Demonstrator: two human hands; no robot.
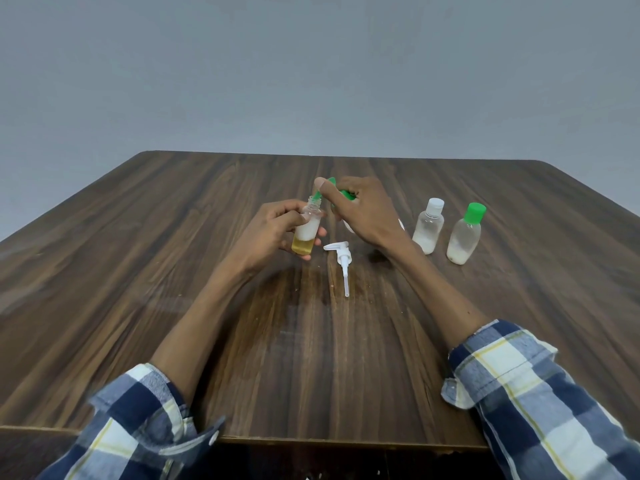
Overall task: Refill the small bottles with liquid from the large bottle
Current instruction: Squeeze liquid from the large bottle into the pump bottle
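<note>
My left hand holds a small clear bottle upright above the table, uncapped, with yellow liquid at its bottom and white foam above it. My right hand grips a green piece whose narrow tip reaches into the bottle's neck. Bits of a white object show under my right hand; most of it is hidden. A white pump head with its tube lies on the table between my forearms.
Two more small bottles stand to the right on the wooden table: one with a white cap, one with a green cap, both holding some white liquid. The table's near edge runs by my checked sleeves.
</note>
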